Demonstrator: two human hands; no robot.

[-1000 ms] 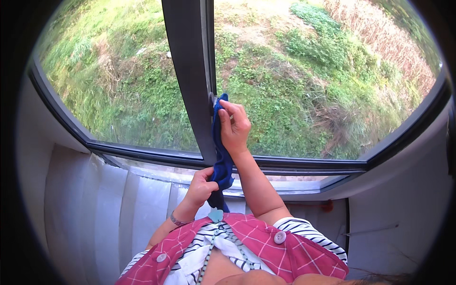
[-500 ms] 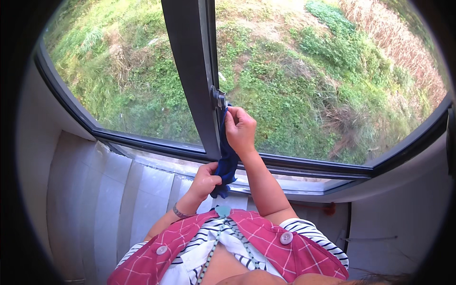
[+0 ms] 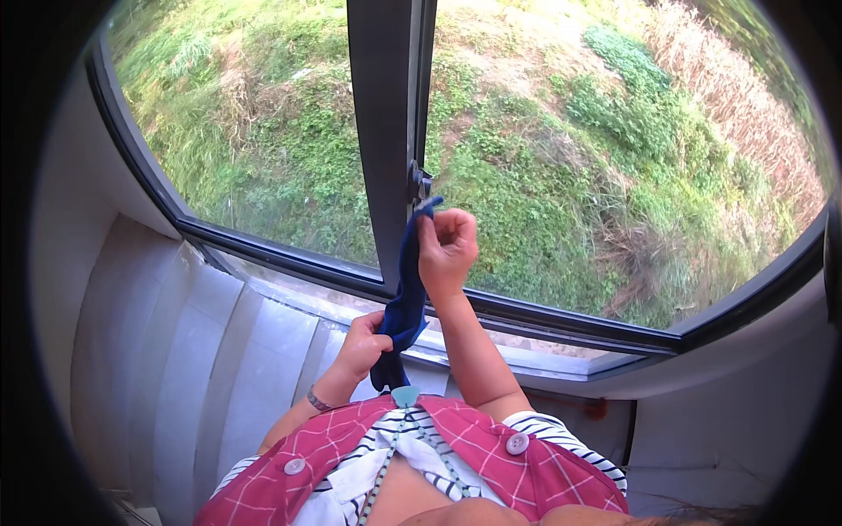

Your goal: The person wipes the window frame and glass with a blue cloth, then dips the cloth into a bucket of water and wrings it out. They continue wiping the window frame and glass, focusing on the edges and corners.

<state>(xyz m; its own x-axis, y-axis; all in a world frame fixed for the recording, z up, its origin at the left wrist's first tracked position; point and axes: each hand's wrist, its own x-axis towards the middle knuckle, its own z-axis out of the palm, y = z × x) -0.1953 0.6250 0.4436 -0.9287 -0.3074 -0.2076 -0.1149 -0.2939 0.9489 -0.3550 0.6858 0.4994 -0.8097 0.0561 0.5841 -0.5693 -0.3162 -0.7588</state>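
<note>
A long dark blue cloth (image 3: 405, 298) hangs in a narrow, twisted strip before the window's middle upright. Up top, my right hand (image 3: 447, 250) pinches it between thumb and fingers, and a small tip of cloth pokes out above the thumb. Lower down, my left hand (image 3: 361, 346) grips the cloth, whose loose end falls below the fingers towards my chest. Just above the cloth's tip sits a metal window latch (image 3: 420, 182), fixed to the dark upright (image 3: 381, 131).
A dark window frame (image 3: 281, 256) curves across in front of me, with glass on both sides of the upright. Beneath it runs a pale sill (image 3: 491, 355). Grey tiles (image 3: 202, 342) lie at the lower left. Outside is a grassy slope (image 3: 544, 193).
The cloth's top has come slightly down and away from the latch, and its tip now shows. Both hands sit a little lower. The view has shifted, so the upright appears farther right.
</note>
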